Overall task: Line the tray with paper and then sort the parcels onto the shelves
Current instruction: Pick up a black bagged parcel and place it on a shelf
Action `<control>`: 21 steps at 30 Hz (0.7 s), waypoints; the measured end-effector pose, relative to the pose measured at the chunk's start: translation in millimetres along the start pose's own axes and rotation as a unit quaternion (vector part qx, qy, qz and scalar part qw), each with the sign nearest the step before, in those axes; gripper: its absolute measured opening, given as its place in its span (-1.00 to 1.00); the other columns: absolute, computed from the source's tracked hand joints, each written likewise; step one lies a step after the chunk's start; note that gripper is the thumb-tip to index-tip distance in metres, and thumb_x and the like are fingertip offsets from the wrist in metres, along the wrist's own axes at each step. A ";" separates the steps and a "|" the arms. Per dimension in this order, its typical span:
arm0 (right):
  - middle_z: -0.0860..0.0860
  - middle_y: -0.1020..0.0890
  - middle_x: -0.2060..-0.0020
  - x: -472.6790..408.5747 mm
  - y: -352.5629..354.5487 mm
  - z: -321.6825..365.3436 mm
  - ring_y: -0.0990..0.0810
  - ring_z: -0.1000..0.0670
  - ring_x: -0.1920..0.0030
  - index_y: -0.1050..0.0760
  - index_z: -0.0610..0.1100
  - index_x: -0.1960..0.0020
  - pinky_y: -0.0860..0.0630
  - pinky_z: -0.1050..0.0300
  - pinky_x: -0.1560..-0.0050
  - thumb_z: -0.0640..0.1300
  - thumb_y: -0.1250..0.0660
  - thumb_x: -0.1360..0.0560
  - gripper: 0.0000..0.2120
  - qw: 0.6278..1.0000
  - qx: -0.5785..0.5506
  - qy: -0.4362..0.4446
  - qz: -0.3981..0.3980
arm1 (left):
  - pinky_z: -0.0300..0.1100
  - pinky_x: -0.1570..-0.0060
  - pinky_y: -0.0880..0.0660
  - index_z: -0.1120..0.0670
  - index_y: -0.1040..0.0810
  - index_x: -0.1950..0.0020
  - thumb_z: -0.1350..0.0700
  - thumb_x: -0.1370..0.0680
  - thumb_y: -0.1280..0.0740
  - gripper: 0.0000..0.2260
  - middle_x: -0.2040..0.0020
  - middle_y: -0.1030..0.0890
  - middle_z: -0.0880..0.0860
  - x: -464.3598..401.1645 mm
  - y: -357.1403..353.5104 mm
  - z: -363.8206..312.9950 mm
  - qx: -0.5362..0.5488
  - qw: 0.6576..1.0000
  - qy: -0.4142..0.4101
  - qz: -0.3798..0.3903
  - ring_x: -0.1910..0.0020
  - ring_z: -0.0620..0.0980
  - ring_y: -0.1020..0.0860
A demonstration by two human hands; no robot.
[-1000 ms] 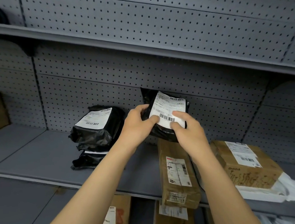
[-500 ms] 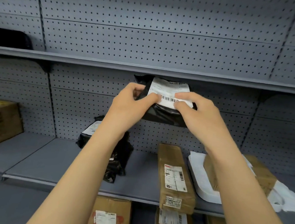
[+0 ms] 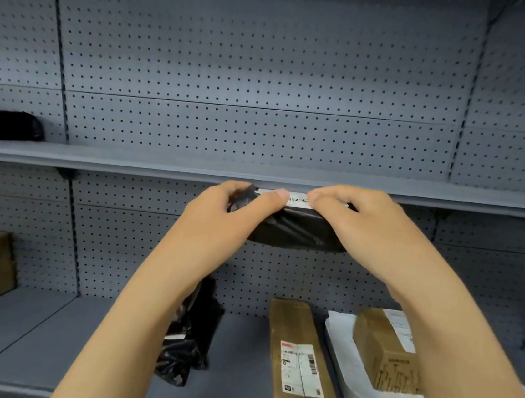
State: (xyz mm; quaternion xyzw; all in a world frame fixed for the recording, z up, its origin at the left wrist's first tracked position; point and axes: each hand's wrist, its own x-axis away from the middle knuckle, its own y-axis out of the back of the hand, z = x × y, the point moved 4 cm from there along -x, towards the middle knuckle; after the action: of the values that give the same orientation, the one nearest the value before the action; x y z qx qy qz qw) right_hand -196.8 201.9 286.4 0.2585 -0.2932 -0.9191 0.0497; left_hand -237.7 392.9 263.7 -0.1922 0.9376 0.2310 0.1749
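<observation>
Both our left hand (image 3: 220, 213) and right hand (image 3: 359, 229) pinch the black parcel (image 3: 296, 232) by its ends, long axis level with the upper shelf (image 3: 128, 160) lip just beyond.

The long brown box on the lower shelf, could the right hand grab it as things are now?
Probably not right away: the right hand is gripping the black parcel together with the left hand. The long brown box itself lies uncovered below.
</observation>
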 end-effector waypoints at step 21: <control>0.06 -0.76 0.09 65.1 44.9 43.1 -0.69 0.08 0.09 -0.63 0.35 -0.03 -0.55 0.08 -0.05 0.42 -0.19 -0.47 -0.68 0.998 0.006 0.060 0.000 | -0.05 -0.28 -0.53 -0.34 -0.70 -0.11 -0.46 -0.35 -0.43 -0.59 -0.09 -0.73 -0.24 76.5 28.8 -61.2 0.007 0.996 -0.090 0.014 -0.09 -0.28 -0.67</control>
State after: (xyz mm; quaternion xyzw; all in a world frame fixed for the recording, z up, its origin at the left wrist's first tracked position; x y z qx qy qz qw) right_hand -277.4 171.3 312.6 0.3131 -0.2952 -0.9003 0.0657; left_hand -331.2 364.5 293.2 -0.1559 0.9223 0.2434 0.2564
